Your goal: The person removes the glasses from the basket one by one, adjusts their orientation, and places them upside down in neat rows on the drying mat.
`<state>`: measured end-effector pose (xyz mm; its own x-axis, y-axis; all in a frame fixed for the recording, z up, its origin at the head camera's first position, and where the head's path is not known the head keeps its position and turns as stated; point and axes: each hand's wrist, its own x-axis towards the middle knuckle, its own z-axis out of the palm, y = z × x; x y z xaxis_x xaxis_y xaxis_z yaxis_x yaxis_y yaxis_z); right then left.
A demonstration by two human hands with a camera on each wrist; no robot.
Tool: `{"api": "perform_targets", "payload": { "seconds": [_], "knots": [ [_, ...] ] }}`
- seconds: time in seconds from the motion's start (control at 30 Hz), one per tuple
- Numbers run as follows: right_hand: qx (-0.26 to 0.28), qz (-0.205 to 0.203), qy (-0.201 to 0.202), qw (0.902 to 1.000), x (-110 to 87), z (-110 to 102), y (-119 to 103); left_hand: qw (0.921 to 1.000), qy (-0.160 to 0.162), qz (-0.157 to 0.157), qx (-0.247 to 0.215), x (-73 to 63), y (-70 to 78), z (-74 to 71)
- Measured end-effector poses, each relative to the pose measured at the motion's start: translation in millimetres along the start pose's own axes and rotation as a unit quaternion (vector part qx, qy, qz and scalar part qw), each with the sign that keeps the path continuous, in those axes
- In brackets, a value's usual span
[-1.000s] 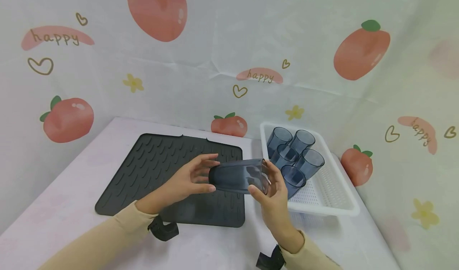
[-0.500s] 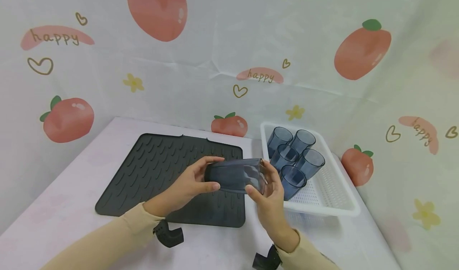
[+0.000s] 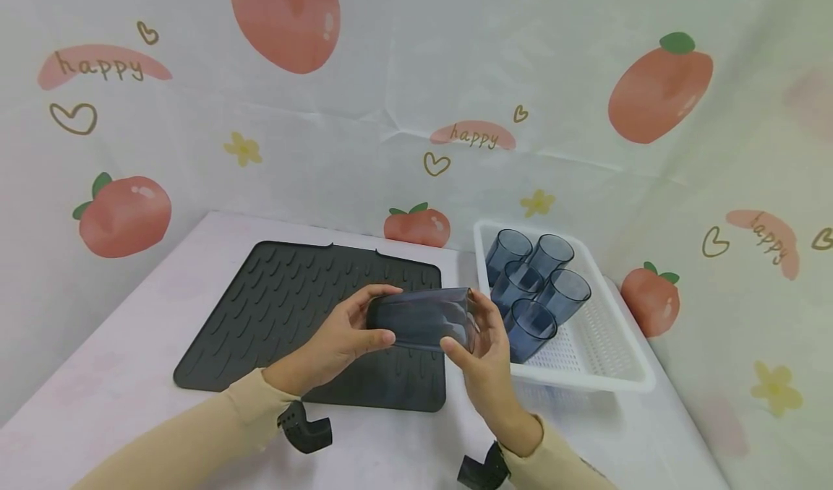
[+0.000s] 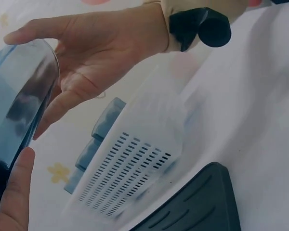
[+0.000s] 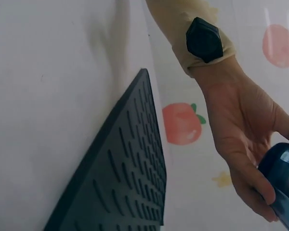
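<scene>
Held sideways between both hands is a smoky blue drinking glass (image 3: pixel 419 319), above the right part of a dark ribbed drying mat (image 3: pixel 260 316). My left hand (image 3: pixel 335 342) grips its left end, with the thumb in front and the fingers behind. At the other end my right hand (image 3: pixel 488 367) holds the glass the same way, its thumb near the lower edge. In the left wrist view the glass (image 4: pixel 19 101) spans from the right hand (image 4: pixel 98 53) to a left fingertip. The left hand (image 5: pixel 236 125) is curled round the glass (image 5: pixel 284 173) in the right wrist view.
A white perforated plastic basket (image 3: pixel 618 367) stands right of the mat, near the right hand. Several matching glasses (image 3: pixel 534 324) stand tilted in its left part. A white cloth backdrop with printed fruit (image 3: pixel 416 226) rises behind the table (image 3: pixel 377 446).
Both hands have shifted slightly left with the glass. The left fingers, a little apart from its end a second ago, have closed round it. The mat and basket have stayed put.
</scene>
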<state>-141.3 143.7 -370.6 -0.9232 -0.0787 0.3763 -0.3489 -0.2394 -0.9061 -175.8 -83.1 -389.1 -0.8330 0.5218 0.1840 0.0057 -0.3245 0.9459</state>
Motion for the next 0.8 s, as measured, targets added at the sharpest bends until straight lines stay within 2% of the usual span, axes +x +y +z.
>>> {"api": "perform_targets", "payload": {
  "seconds": [0.2,0.5,0.63,0.8],
  "knots": [
    [-0.044,-0.005,-0.031,0.9985,3.1,-3.6,-4.8,0.9999,0.013,0.005,0.004,-1.8,-1.5,-0.9],
    [-0.108,0.042,-0.079,0.9901,8.1,-11.8,-16.3,0.9994,0.022,0.024,0.01,-3.3,3.9,-0.7],
    [-0.151,0.018,-0.099,0.9834,9.8,-17.7,-20.5,0.9994,0.024,0.024,0.009,-3.1,3.7,-2.0],
    [-0.196,-0.03,-0.12,0.9727,12.9,-25.9,-29.2,0.9994,0.026,0.024,0.006,-3.7,6.5,-5.5]
  ]
}}
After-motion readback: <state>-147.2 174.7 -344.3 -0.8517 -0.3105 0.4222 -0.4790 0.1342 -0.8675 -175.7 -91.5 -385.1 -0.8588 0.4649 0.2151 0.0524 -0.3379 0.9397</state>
